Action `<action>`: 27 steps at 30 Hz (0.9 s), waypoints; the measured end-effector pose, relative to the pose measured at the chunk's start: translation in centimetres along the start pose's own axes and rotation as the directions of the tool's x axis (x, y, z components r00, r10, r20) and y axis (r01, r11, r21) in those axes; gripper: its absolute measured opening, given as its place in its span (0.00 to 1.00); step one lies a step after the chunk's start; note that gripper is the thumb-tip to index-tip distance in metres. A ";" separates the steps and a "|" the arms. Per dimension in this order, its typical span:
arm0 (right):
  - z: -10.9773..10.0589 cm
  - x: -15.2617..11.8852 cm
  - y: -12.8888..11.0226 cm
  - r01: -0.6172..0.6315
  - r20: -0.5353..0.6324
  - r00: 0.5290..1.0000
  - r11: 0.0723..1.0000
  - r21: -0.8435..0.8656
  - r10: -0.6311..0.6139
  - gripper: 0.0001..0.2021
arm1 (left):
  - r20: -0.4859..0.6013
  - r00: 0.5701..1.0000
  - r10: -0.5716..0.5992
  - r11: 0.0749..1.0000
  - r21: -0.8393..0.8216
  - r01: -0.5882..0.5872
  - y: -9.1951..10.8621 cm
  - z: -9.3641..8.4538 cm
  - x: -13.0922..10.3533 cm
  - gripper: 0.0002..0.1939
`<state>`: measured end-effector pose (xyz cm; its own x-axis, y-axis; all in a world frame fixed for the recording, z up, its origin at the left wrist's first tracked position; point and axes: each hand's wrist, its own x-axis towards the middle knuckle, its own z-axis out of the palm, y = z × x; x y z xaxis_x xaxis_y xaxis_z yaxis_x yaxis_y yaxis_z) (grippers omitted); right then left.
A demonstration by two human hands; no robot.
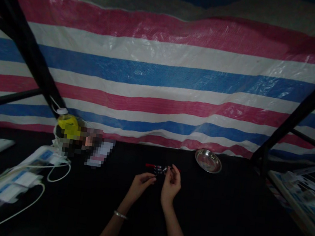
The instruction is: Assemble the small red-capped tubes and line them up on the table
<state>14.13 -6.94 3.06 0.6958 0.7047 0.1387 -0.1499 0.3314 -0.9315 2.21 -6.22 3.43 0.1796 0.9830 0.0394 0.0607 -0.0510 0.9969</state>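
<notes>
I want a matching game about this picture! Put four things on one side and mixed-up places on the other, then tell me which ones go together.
Things:
1. Round metal dish
2. Bracelet
3. Striped sheet
4. Small red-and-silver thing

Places:
A. Around the left wrist
B. Near the fingertips of the left hand and right hand
C. On the black table, to the right of both hands
D. Behind the table, like a wall

Right pairs: 1-C, 2-A, 3-D, 4-B

Dim light, black tabletop, striped plastic sheeting behind, dark slanted posts.
</notes>
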 end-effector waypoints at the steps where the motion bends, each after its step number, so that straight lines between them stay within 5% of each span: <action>1: 0.0 0.1 -0.2 0.008 -0.010 1.000 1.000 0.020 -0.008 0.22 | -0.004 1.000 -0.016 0.999 -0.038 0.015 -0.1 0.1 0.1 0.17; 17: 1.3 1.0 -2.3 -0.006 -0.009 1.000 0.998 0.058 0.007 0.23 | 0.056 0.976 -0.209 0.900 -0.379 0.214 0.7 -0.4 1.3 0.14; 27: 0.8 0.8 -1.8 -0.030 0.022 0.999 0.998 0.056 0.029 0.23 | 0.047 0.986 -0.159 0.898 -0.407 0.165 -0.1 -0.5 1.3 0.12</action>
<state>14.40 -6.47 5.09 0.6752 0.7279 0.1192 -0.2098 0.3445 -0.9151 1.96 -4.85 3.42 0.2133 0.9692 -0.1233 -0.3160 0.1879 0.9300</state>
